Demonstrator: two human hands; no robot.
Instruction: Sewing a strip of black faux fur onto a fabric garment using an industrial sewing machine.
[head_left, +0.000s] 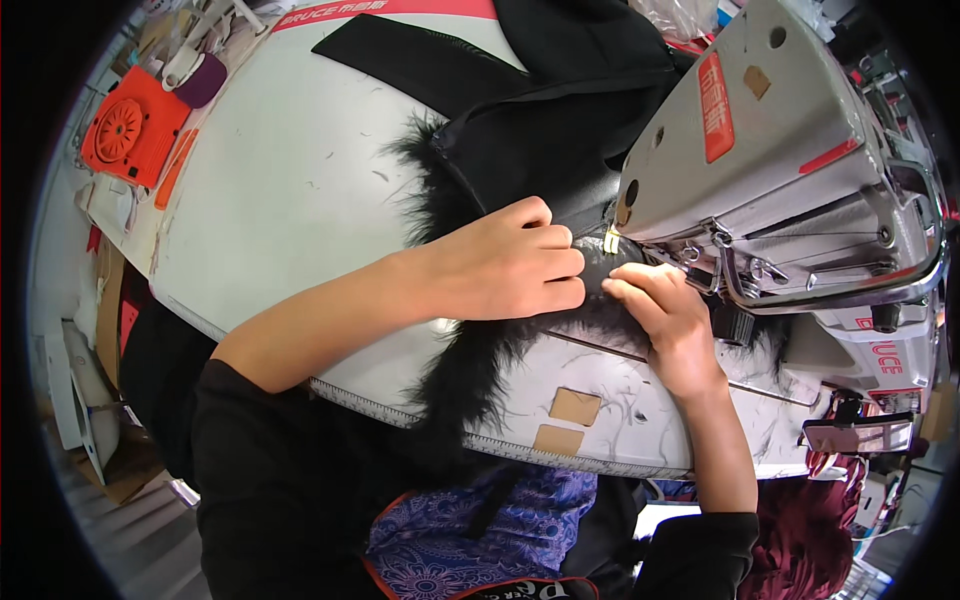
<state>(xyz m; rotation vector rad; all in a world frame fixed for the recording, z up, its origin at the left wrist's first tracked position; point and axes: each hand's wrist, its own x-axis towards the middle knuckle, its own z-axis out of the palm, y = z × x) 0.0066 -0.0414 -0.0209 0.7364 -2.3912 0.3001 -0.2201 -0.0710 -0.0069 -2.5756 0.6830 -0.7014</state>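
Note:
A black garment piece (540, 140) with a shaggy fur edge (455, 380) lies across the white table, running under the head of a sewing machine (750, 130). My left hand (510, 262) is closed, its curled fingers gripping the black cloth just left of the needle area. Close to the presser foot, thumb and fingertips of my right hand (672, 315) pinch the material's edge. Both hands hide part of the cloth, and the exact stitching point is hard to make out. Dark fur hangs over the table's front edge below my left wrist.
Two brown patches (575, 406) lie near the ruler-marked front edge (600, 462). An orange fan-like device (125, 125) and a purple-and-white roll (200, 80) stand at the far left. A phone-like device (858, 434) sits at the right, above dark red fabric (805, 535).

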